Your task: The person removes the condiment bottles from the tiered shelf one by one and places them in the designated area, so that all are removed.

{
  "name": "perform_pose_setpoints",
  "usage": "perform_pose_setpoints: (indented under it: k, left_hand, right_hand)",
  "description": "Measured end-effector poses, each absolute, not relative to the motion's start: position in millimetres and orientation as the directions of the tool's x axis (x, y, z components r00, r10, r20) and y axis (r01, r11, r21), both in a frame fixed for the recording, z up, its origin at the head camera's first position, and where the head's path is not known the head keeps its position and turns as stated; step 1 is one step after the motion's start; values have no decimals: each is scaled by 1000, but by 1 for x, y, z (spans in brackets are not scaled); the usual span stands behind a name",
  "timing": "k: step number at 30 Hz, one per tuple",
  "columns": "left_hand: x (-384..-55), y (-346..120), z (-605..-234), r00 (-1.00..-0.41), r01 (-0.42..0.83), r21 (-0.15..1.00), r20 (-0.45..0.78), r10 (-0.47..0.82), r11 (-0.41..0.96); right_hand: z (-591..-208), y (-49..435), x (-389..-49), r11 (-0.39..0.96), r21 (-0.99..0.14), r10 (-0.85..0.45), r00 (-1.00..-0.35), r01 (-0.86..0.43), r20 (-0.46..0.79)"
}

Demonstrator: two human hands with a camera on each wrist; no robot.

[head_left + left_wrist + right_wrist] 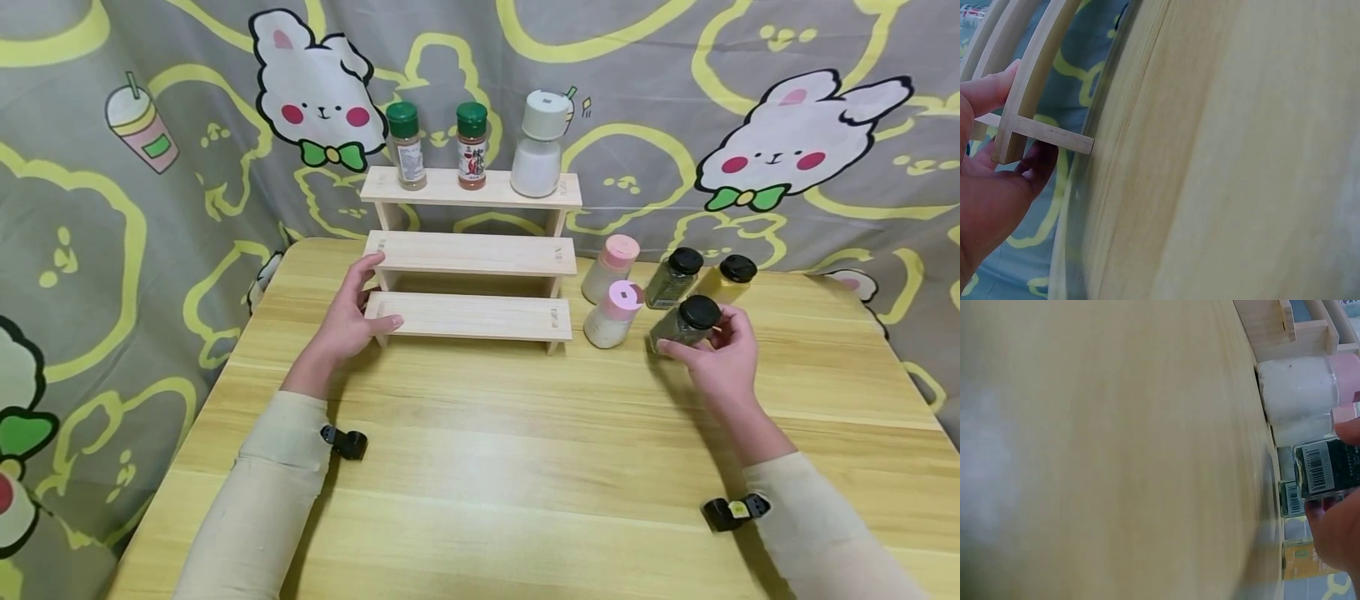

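A wooden tabletop (480, 500) carries a wooden shelf (468, 253) with three steps. The left hand (345, 321) pinches the shelf's left end. The right hand (725, 357) pinches a dark jar (677, 327), tipped a bit, right of the shelf. A big white bottle (537, 162) stands on the top step. Two pink-topped bottles (607, 327) stand between shelf and jar. Two skinny green-topped bottles (410, 160) share that top step.

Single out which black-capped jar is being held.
The front dark jar, gripped by the right hand. The rear dark jar and the yellow jar stand behind it on the table, neither one held.
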State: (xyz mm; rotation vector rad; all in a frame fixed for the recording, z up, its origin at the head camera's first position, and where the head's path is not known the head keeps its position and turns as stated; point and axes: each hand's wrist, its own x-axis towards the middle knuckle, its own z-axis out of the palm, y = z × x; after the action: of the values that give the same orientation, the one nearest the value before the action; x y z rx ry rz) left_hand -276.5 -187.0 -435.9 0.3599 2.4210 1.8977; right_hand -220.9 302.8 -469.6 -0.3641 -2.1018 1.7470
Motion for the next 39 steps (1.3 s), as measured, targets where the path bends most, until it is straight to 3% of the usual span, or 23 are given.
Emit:
perform_pose_setpoints:
  k: [39]
  left_hand:
    - [-277, -186, -436, -975, 145, 965, 101, 200, 219]
  right_hand:
    - [-486, 312, -238, 297, -955, 387, -913, -6, 126]
